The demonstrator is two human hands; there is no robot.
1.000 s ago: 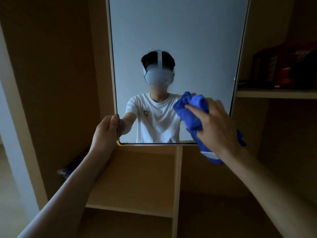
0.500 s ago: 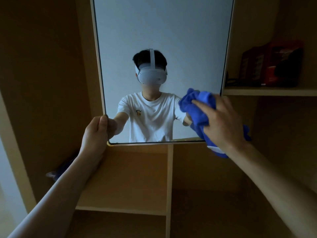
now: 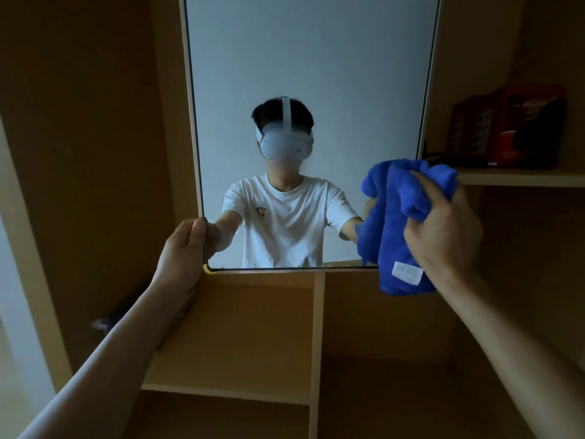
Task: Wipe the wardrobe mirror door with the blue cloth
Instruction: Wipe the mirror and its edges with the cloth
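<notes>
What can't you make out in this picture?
Head view only.
Tall wardrobe mirror door: top cut off by the picture's edge.
Its lower right corner: hidden behind the bunched blue cloth in the right hand.
Dark red boxes on the shelf: labels too dim, blurred.

The cloth (image 3: pixel 395 223) is vivid blue with a white barcode label (image 3: pixel 407 272). The mirror door (image 3: pixel 310 58) has a thin black border and a yellow corner cap (image 3: pixel 210 272), within a tan wardrobe (image 3: pixel 247 327). Its reflection shows a white T-shirt (image 3: pixel 285 229) with a small orange motif; the shelf boxes (image 3: pixel 506 128) are dark red.
</notes>
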